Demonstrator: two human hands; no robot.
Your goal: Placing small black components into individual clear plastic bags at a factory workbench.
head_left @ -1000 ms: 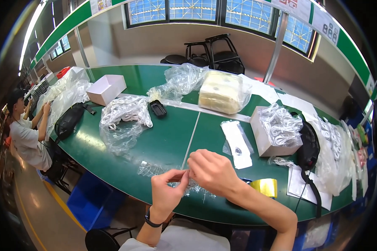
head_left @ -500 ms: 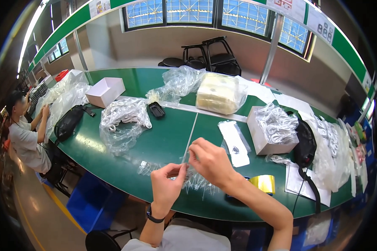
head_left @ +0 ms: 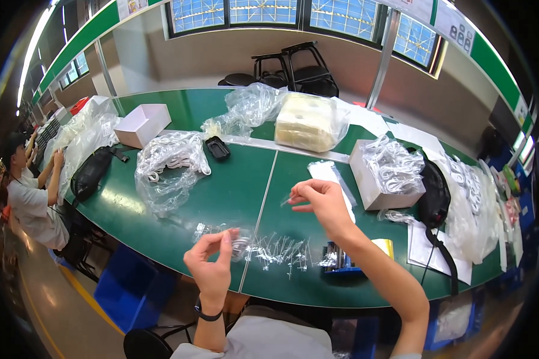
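My left hand (head_left: 211,261) is raised above the near edge of the green table (head_left: 221,191), thumb and fingers pinched on the end of a small clear plastic piece. My right hand (head_left: 321,200) is lifted higher and further right, fingers pinched on another small clear piece (head_left: 286,201). Between and below the hands lies a row of small clear plastic bags with white parts (head_left: 269,250) spread along the table's front.
A clear bag of white cords (head_left: 167,161), a black case (head_left: 217,148), a white open box (head_left: 142,124), a wrapped pale block (head_left: 308,121), a white box of bagged cords (head_left: 389,173), a black pouch (head_left: 434,194) and a blue tray (head_left: 341,260) lie around. A seated person (head_left: 33,191) works at far left.
My hands were close together, pinching one piece near the table's front. Now they have drawn apart: the right hand rose up and right, the left stayed low.
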